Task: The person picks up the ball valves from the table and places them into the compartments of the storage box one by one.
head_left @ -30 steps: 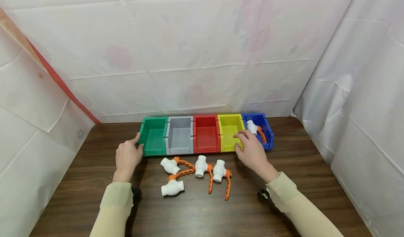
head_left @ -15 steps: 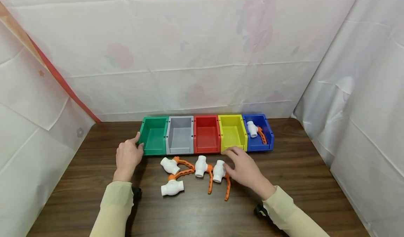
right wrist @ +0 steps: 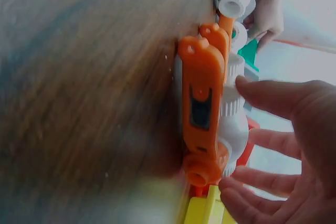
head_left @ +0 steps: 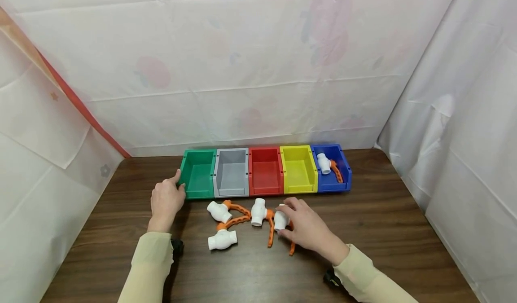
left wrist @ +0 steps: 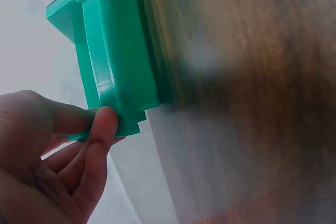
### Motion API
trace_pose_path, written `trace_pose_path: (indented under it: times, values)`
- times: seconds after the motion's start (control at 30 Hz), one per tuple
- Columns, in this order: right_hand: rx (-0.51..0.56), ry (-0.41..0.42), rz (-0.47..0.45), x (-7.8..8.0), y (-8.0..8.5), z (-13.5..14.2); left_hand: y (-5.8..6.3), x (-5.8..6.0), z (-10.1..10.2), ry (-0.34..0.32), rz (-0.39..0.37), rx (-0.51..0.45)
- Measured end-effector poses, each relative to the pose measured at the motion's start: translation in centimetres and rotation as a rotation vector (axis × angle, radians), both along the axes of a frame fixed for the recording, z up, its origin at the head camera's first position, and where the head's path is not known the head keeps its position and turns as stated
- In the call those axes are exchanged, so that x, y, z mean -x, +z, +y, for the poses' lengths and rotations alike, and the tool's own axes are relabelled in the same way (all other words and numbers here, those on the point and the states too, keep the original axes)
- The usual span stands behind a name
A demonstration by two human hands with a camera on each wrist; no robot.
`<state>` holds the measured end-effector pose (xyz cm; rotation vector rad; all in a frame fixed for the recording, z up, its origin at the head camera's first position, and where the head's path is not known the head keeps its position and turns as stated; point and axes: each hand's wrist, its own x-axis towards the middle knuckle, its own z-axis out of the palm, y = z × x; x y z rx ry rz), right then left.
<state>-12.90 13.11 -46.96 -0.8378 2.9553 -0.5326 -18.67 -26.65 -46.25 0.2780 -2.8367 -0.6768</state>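
At the left end of the bin row, my left hand [head_left: 166,199] holds the green bin [head_left: 198,179]. The left wrist view has its thumb and fingers pinching the bin's edge [left wrist: 107,90]. My right hand [head_left: 308,226] is over the rightmost loose ball valve [head_left: 280,224], which has a white body and an orange lever. Thumb and fingers spread about the white body, fingertips right at it; the hand covers part of the lever. From the right wrist, that orange lever [right wrist: 202,87] faces the camera, with the fingers [right wrist: 268,140] still apart.
Left of that valve lie several more: one upright-lying valve [head_left: 258,213] and two [head_left: 219,212] whose levers meet. Grey [head_left: 231,177], red [head_left: 266,177] and yellow [head_left: 299,175] bins adjoin the green one. The blue bin [head_left: 335,185] contains a valve [head_left: 324,164]. A white curtain [head_left: 250,69] hangs behind.
My right hand has moved from over the yellow bin, toward me and leftward, down to the rightmost loose valve. The left hand has stayed at the green bin.
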Motion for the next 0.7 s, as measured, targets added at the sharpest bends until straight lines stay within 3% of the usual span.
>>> trace_pose_path:
  times: [0.2, 0.7]
  values:
    - [-0.066, -0.022, -0.027, -0.24, -0.15, -0.25, -0.36, 0.03, 0.16, 0.005, -0.005, 0.002]
    - [-0.064, -0.049, -0.071, -0.14, -0.29, -0.95, -0.60, 0.28, -0.05, 0.006, 0.011, -0.008]
